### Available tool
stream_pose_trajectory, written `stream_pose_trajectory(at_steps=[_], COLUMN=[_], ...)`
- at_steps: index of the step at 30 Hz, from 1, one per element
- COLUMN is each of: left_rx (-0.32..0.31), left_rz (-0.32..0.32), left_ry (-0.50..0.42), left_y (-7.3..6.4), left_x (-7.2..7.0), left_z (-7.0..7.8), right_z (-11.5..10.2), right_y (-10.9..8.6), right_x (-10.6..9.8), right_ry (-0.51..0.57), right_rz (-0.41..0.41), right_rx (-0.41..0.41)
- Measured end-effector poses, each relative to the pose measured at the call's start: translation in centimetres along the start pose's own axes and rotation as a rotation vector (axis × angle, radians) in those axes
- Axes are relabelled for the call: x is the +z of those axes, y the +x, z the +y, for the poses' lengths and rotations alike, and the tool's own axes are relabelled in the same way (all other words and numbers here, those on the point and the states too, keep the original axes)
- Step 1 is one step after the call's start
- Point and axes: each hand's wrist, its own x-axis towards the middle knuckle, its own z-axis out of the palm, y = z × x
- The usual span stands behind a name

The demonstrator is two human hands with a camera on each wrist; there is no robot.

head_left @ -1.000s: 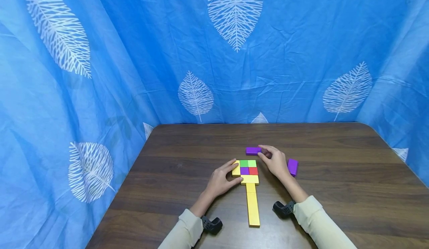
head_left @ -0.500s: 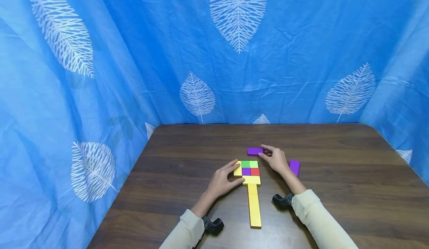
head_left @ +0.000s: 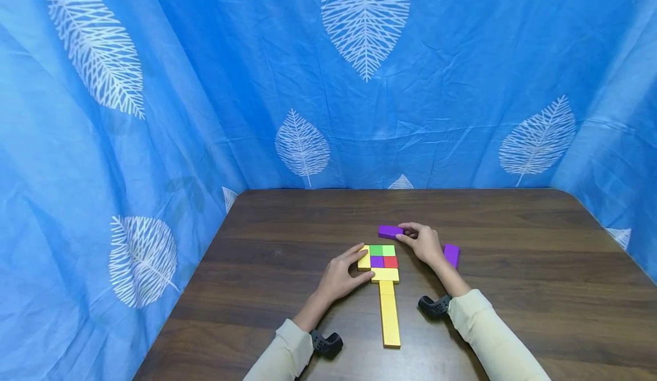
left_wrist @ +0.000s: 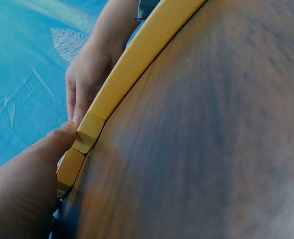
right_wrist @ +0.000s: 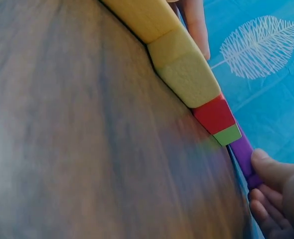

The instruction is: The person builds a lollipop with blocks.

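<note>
Flat coloured blocks lie joined together on the table in the head view. A yellow block (head_left: 363, 262) stands along the left of two green blocks (head_left: 382, 250), a small purple block (head_left: 377, 262) and a red block (head_left: 390, 262). Below them are a crosswise yellow block (head_left: 385, 275) and a long yellow strip (head_left: 390, 318). My left hand (head_left: 335, 278) rests its fingertips on the left yellow block, its thumb touching the crosswise one. Beyond the group, my right hand (head_left: 425, 245) pinches the right end of a longer purple block (head_left: 389, 231), apart from the green ones.
Another purple block (head_left: 451, 255) lies beside the right wrist, partly hidden by it. Black wrist devices (head_left: 434, 307) jut inward from both cuffs. A blue leaf-patterned curtain (head_left: 436, 113) hangs behind the far edge of the brown table (head_left: 513, 267).
The head view has shifted slightly. Both hands keep nearly the same places, and the pinched purple block has turned a little.
</note>
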Motion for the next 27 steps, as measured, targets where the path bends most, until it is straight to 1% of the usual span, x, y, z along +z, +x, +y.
stream_pose_trajectory(at_steps=[2,5,8,14,19,27], left_rx=[0.000,-0.001,0.004,0.012,0.012,0.010], left_rz=[-0.001,-0.004,-0.002,0.001,0.005,0.007], left_ry=[0.000,0.001,0.001,-0.005,-0.005,-0.003], left_y=[0.01,-0.01,-0.03,-0.06,-0.06,-0.14], left_x=[-0.01,-0.01,0.03,0.13,0.04,0.05], left_z=[-0.01,-0.07,-0.15,-0.14,-0.06,-0.13], right_z=[-0.03,-0.31,-0.56,-0.63,-0.74,-0.78], right_y=[0.02,-0.07,-0.12,-0.09,-0.18,-0.12], right_x=[-0.01,0.02,0.16,0.39,0.33,0.21], right_ry=[0.012,0.041,0.046,0.053,0.077,0.063], right_rz=[-0.012,-0.052,-0.100,-0.164,-0.196,-0.228], right_rx=[-0.001,-0.015,-0.033,-0.047,-0.063,-0.076])
